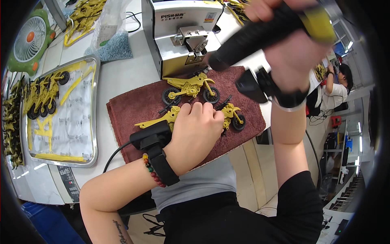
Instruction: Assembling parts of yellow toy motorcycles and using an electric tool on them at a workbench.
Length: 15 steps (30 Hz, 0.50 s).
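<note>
My left hand (198,132) is closed over the middle of a yellow toy motorcycle (234,116) on a dark red towel (126,118). Its black front wheel shows to the right of my fingers; the hand hides its middle. Just beyond it lies a second yellow toy motorcycle (190,88) with both black wheels in sight. Raised at the upper right, my right hand (298,53) grips a black and yellow hand tool (254,38) with a thick handle. Motion blurs this tool, so its exact kind is unclear. Each wrist wears a black strapped-on device.
A grey screw-feeding machine (183,40) stands behind the towel. On the left, a metal tray (95,122) holds several yellow toy motorcycles. Beyond are a bag of blue-grey pellets (111,46) and a green fan (30,38). Another person (341,83) sits at the far right.
</note>
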Each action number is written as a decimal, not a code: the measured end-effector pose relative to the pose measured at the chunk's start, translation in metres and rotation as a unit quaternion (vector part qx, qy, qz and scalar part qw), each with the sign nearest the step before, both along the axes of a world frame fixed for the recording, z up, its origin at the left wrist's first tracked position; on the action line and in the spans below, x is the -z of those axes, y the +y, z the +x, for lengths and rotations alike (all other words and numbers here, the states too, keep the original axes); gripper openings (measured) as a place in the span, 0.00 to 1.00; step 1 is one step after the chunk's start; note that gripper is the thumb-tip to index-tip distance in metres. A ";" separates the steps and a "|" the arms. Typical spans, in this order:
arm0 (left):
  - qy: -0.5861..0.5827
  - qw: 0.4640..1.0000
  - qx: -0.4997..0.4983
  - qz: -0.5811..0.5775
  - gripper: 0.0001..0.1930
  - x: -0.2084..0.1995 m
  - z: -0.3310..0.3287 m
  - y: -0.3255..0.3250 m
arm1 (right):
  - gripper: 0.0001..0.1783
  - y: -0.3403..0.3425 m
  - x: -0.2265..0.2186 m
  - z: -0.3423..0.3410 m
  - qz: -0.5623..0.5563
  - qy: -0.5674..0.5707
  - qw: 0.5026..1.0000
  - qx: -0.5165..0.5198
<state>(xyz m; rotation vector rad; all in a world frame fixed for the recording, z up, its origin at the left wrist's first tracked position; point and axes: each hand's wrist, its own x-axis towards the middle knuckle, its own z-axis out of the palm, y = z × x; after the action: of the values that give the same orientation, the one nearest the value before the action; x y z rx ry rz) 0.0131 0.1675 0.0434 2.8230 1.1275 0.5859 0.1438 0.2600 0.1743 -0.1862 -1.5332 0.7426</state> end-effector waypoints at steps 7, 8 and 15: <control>-0.006 1.000 0.007 -0.004 0.15 -0.004 0.005 0.000 | 0.14 -0.091 0.002 0.051 -0.207 -0.061 0.976 0.025; -0.005 1.000 0.008 -0.004 0.15 -0.004 0.005 0.000 | 0.14 -0.094 0.004 0.055 -0.211 -0.057 0.976 0.026; -0.014 1.000 0.000 0.001 0.15 -0.004 0.003 0.000 | 0.15 -0.091 0.022 0.049 -0.191 -0.056 0.979 0.049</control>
<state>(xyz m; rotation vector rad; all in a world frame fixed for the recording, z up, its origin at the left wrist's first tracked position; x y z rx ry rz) 0.0165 0.1675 0.0474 2.8070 1.1218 0.6245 0.1932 0.1688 0.1521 -0.5951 -1.4619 0.9560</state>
